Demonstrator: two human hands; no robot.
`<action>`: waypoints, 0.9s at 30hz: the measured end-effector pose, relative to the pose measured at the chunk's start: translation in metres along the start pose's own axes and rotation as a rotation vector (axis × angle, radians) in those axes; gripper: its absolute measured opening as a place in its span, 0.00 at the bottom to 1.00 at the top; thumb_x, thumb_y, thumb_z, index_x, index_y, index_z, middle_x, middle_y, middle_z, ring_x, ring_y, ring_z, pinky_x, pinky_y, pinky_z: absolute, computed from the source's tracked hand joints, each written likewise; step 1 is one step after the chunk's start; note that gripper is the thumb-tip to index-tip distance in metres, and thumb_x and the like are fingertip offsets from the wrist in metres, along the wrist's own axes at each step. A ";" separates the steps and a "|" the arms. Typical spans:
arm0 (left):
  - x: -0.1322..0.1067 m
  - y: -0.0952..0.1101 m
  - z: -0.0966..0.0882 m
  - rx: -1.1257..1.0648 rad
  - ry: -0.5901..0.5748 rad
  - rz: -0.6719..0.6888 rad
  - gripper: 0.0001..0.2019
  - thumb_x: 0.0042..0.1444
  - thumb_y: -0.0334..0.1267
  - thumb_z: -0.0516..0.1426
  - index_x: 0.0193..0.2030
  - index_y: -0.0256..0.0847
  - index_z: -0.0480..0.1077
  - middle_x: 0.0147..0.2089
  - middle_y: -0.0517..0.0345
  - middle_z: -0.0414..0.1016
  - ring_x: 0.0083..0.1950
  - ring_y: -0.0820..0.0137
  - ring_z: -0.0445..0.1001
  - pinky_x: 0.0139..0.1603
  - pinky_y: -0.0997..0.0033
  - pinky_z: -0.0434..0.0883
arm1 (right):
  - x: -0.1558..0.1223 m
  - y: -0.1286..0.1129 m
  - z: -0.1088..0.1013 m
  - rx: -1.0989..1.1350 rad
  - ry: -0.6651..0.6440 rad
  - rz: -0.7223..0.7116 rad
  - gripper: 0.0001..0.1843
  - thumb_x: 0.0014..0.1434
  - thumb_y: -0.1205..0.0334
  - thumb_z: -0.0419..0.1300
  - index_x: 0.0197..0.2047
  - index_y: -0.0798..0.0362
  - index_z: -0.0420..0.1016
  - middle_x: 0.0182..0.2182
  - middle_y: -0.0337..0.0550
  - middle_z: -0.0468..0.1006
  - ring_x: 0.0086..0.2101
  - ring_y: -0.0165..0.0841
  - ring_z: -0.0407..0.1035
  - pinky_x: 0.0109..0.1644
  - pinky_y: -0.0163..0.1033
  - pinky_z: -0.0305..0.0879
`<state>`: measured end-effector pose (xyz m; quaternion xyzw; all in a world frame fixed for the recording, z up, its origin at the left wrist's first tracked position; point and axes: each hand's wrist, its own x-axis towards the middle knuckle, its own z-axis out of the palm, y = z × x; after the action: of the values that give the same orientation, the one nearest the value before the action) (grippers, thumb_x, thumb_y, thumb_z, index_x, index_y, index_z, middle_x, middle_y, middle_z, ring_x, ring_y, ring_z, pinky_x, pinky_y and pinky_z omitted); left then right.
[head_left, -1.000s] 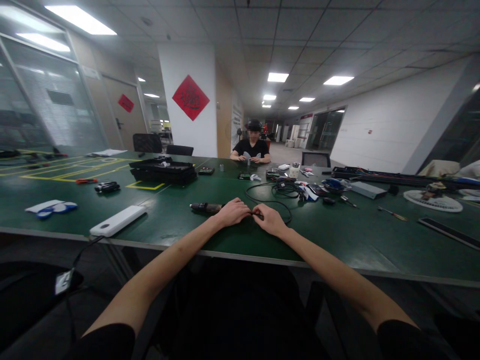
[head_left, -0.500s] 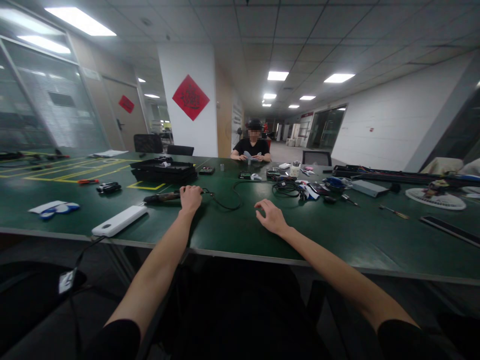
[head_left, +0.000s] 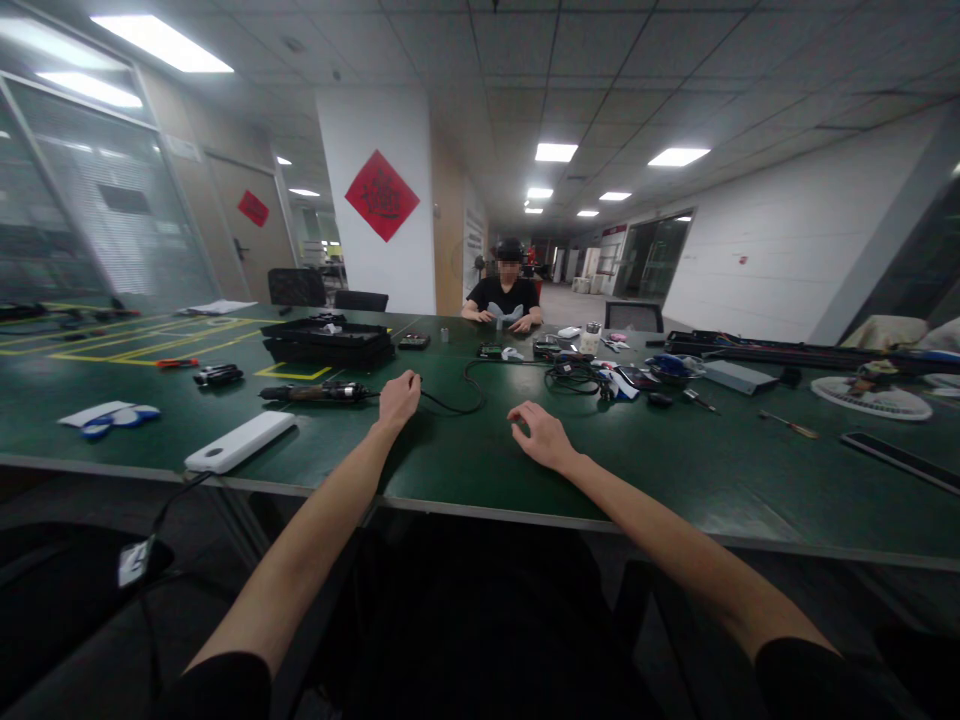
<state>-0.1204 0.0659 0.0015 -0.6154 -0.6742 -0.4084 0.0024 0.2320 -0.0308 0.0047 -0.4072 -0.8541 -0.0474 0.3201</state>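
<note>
A long white case [head_left: 240, 443] lies near the front edge of the green table [head_left: 450, 470]. Just beyond, to its right, a dark cylindrical tool [head_left: 315, 393] rests flat, its black cable [head_left: 457, 410] meeting the person's left hand [head_left: 400, 398] and reappearing on the other side. That hand curls over the cable; with the fingertips hidden, one cannot tell whether they pinch it. Further right, the right hand [head_left: 541, 436] is loosely curved, thumb and fingers apart.
</note>
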 end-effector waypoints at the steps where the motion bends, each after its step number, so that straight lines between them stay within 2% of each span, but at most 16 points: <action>1: -0.003 0.006 0.001 -0.063 -0.014 0.043 0.17 0.70 0.48 0.47 0.40 0.44 0.74 0.39 0.52 0.80 0.40 0.62 0.75 0.42 0.68 0.65 | 0.000 0.000 0.000 0.001 -0.002 0.000 0.07 0.68 0.65 0.58 0.48 0.49 0.73 0.48 0.45 0.76 0.47 0.37 0.70 0.43 0.38 0.69; 4: -0.014 0.024 0.006 -0.261 -0.142 0.189 0.19 0.70 0.47 0.45 0.37 0.43 0.72 0.35 0.55 0.78 0.39 0.65 0.74 0.43 0.69 0.66 | 0.000 0.001 0.002 0.006 -0.003 -0.001 0.07 0.67 0.65 0.59 0.48 0.48 0.73 0.48 0.45 0.76 0.46 0.36 0.71 0.44 0.37 0.69; 9: -0.041 0.066 0.023 -0.345 -0.360 0.376 0.19 0.69 0.50 0.48 0.36 0.43 0.74 0.38 0.59 0.79 0.41 0.67 0.75 0.45 0.71 0.68 | 0.000 0.002 0.005 0.028 0.015 -0.020 0.08 0.66 0.67 0.58 0.48 0.48 0.73 0.46 0.44 0.76 0.44 0.36 0.71 0.46 0.37 0.69; 12: -0.064 0.095 0.033 -0.417 -0.618 0.706 0.19 0.72 0.51 0.47 0.44 0.42 0.74 0.44 0.57 0.78 0.47 0.66 0.74 0.51 0.70 0.68 | 0.000 0.002 0.004 0.039 0.044 -0.036 0.10 0.66 0.69 0.57 0.49 0.49 0.73 0.45 0.44 0.76 0.44 0.36 0.71 0.46 0.38 0.68; 14: -0.076 0.108 0.035 -0.400 -0.657 0.847 0.19 0.72 0.51 0.47 0.45 0.42 0.73 0.44 0.56 0.77 0.47 0.66 0.74 0.52 0.69 0.68 | 0.000 0.002 0.002 0.042 0.065 -0.050 0.12 0.64 0.71 0.56 0.49 0.49 0.74 0.44 0.45 0.77 0.44 0.37 0.71 0.46 0.38 0.68; 16: -0.081 0.113 0.034 -0.360 -0.628 0.907 0.20 0.74 0.50 0.45 0.44 0.41 0.73 0.42 0.56 0.76 0.44 0.66 0.74 0.50 0.69 0.68 | 0.000 0.002 -0.001 0.040 0.088 -0.061 0.13 0.63 0.73 0.56 0.47 0.50 0.74 0.43 0.45 0.77 0.43 0.37 0.71 0.46 0.38 0.67; 21: -0.071 0.098 0.025 -0.143 -0.384 0.951 0.18 0.73 0.47 0.47 0.43 0.43 0.74 0.40 0.53 0.78 0.44 0.65 0.76 0.49 0.67 0.68 | 0.001 -0.005 -0.004 -0.009 0.114 -0.082 0.11 0.66 0.70 0.56 0.46 0.50 0.76 0.43 0.46 0.77 0.47 0.39 0.69 0.49 0.41 0.68; 24: -0.067 0.092 0.024 -0.029 -0.331 0.992 0.18 0.73 0.47 0.47 0.43 0.44 0.75 0.40 0.52 0.79 0.44 0.64 0.77 0.49 0.65 0.68 | 0.001 -0.010 -0.004 -0.062 0.088 -0.069 0.09 0.69 0.63 0.58 0.50 0.47 0.77 0.47 0.47 0.77 0.52 0.43 0.66 0.52 0.45 0.68; 27: -0.066 0.093 0.023 0.023 -0.299 1.039 0.18 0.74 0.46 0.46 0.44 0.43 0.76 0.41 0.51 0.79 0.45 0.63 0.77 0.49 0.63 0.68 | 0.001 -0.008 -0.002 -0.117 0.049 -0.031 0.10 0.70 0.59 0.59 0.52 0.47 0.78 0.48 0.49 0.77 0.53 0.46 0.64 0.56 0.50 0.65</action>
<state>-0.0153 0.0150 0.0040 -0.9190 -0.2786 -0.2542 0.1149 0.2267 -0.0358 0.0085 -0.4106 -0.8479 -0.1120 0.3161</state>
